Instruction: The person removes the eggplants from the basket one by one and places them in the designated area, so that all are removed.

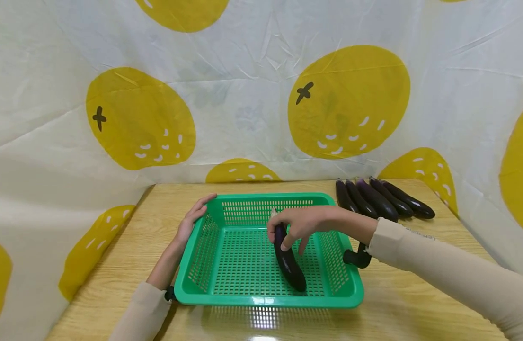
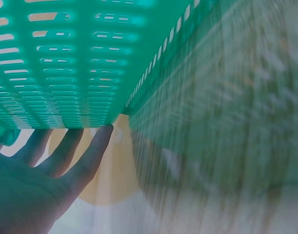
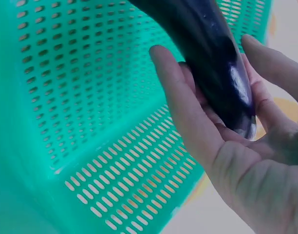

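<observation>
A dark purple eggplant (image 1: 292, 271) is inside the green plastic basket (image 1: 270, 301), its stem end toward the back and its rounded end near the front wall. My right hand (image 1: 301, 223) reaches over the basket's right side and holds the eggplant near its stem end. In the right wrist view, the thumb and fingers lie on both sides of the eggplant (image 3: 207, 53). My left hand (image 1: 190, 222) rests at the basket's left rim, near the far corner. The left wrist view shows its fairly straight fingers (image 2: 88, 158) touching the slotted basket wall (image 2: 66, 73).
Several more eggplants (image 1: 374, 201) lie side by side on the wooden table (image 1: 436, 289), behind and right of the basket. A white cloth (image 1: 244, 118) printed with yellow fruit hangs at the back and sides. A black wrist strap (image 1: 358, 258) is near the basket's right rim.
</observation>
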{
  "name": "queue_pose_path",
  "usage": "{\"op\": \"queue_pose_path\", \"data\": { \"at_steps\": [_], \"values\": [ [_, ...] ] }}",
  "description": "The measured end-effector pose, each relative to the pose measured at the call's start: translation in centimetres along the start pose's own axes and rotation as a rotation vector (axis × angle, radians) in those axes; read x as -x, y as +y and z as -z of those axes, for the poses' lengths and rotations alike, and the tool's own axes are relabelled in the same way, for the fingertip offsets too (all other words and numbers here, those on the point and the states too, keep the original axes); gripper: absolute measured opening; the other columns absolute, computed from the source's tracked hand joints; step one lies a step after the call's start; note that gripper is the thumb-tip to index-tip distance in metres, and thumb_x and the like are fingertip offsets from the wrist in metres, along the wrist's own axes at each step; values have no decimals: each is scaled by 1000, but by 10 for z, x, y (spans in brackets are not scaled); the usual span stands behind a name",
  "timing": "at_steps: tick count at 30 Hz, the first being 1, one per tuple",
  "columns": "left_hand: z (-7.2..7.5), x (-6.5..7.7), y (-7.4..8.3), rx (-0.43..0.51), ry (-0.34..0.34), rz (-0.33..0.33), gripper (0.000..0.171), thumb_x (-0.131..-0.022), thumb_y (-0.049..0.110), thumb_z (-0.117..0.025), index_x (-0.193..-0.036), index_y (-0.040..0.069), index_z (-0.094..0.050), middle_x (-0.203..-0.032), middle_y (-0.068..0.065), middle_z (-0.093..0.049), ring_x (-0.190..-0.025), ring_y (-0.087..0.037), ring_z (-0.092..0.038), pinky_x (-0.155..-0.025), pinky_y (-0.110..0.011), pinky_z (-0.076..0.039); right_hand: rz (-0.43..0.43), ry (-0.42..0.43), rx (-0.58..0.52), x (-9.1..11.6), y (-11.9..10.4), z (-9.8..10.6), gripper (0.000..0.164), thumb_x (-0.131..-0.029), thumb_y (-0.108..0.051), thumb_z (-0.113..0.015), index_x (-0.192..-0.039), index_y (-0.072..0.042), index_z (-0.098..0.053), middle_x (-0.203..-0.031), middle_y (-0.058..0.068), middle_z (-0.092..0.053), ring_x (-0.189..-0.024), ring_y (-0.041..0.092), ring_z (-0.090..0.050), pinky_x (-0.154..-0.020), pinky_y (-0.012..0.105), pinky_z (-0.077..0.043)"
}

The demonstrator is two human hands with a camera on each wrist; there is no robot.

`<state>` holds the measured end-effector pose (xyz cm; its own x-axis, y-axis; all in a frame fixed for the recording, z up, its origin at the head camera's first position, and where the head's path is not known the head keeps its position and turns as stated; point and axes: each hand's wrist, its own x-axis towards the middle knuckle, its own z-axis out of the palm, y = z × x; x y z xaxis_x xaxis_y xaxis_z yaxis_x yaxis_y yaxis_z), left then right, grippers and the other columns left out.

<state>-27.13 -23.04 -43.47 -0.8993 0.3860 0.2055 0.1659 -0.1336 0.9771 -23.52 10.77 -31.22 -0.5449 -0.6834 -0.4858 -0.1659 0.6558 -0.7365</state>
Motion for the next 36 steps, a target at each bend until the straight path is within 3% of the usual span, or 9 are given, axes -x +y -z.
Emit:
{"op": "queue_pose_path", "data": {
  "at_steps": [8,16,22,29,36],
  "values": [
    [0,-1,2,-13,2,2,54,-114,21,-23,-163,0,-19,-168,-25,-18,-136,-9,-46,-107,-20,-45,91,61,-39,24,-4,15,20,-98,-8,-69,-116,-15,-65,-125,10,-55,-103,26,-67,-84,45,-62],
    [-1,-1,0,-7,1,6,53,-114,20,-22,-164,1,-19,-168,-24,-18,-135,-8,-47,-107,-20,-46,201,125,-118,46,-3,28,27,-98,-13,-71,-122,-10,-59,-127,16,-54,-105,30,-69,-89,47,-61],
    [-2,0,2,-19,-6,-11,54,-114,20,-22,-163,-1,-19,-168,-26,-18,-136,-8,-45,-108,-19,-44,293,226,-159,68,3,36,27,-100,-16,-70,-121,-8,-56,-126,19,-53,-109,34,-68,-90,50,-61],
    [0,0,1,-20,3,-19,53,-114,19,-23,-163,-1,-20,-168,-24,-18,-136,-7,-45,-107,-19,-44,409,359,-285,92,20,45,20,-102,-7,-63,-120,-6,-52,-121,24,-48,-106,35,-65,-88,52,-61],
    [2,1,-2,-49,6,-35,53,-114,18,-23,-162,-3,-20,-168,-25,-18,-136,-6,-46,-108,-18,-43,561,433,-380,109,41,45,20,-105,3,-50,-120,-11,-52,-119,19,-48,-99,30,-68,-86,46,-62]
  ]
}}
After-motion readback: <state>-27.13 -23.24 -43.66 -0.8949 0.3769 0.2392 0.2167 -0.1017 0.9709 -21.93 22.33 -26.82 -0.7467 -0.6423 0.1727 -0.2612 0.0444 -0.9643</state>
